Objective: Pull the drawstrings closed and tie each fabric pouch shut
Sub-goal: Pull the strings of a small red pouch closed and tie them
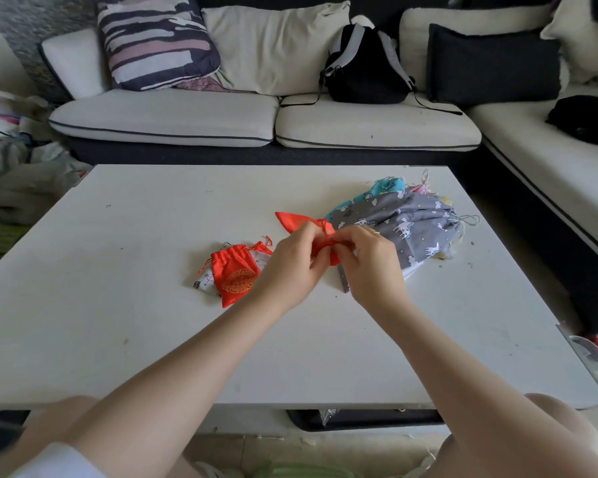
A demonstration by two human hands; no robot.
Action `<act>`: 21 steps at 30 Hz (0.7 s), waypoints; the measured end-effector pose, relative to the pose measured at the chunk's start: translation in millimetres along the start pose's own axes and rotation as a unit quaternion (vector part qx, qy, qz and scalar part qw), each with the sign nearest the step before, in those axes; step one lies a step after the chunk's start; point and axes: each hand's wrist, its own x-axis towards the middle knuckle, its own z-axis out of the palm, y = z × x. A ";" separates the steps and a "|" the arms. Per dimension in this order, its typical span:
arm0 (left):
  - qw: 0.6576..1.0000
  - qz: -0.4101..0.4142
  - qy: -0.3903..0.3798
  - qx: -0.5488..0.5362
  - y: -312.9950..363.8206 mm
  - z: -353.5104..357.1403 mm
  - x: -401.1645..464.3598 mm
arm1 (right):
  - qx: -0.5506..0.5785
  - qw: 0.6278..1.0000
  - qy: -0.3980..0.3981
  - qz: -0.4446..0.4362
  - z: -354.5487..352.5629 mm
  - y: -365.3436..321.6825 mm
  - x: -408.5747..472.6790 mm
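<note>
Two hands meet above the middle of the white desk [125, 257], both working at one red pouch [296, 220]. The left hand [290, 267] has its fingers curled in, pinching the gathered neck of the pouch from the left side. The right hand [370, 260], a ring on one finger, pinches the same bunched red fabric from the right, so that the fingertips of the two hands nearly touch. The body of the pouch sticks out beyond the hands, away from the person, its pointed corner lifted up and to the left; a small fold of red also shows below, between the two palms. Whether the strings are already knotted cannot be told, since the fingers cover them.

Just left of the left hand, a second red pouch with a gold emblem [233, 276] lies flat on the desk, its neck drawn in and its strings loose, resting on top of a white printed pouch [204, 281]. Just right of and behind the right hand sits a heap of pouches: a grey one with white animal prints [404, 219] on top, and a turquoise one [387, 186] at its far edge.

Beyond the desk stands a pale sofa [173, 115] with cushions and a black backpack [366, 67].
</note>
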 end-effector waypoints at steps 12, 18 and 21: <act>0.998 0.062 0.007 0.009 -5.7 0.0 3.9 | -0.041 0.994 -0.096 -0.016 -9.1 0.4 9.4; 0.999 0.040 0.003 -0.022 -2.8 -6.3 7.4 | 0.204 0.932 -0.268 0.135 -28.0 -1.6 25.0; 0.997 0.042 0.033 -0.055 0.8 -6.9 10.2 | 0.361 0.868 -0.264 0.215 -27.2 4.1 27.5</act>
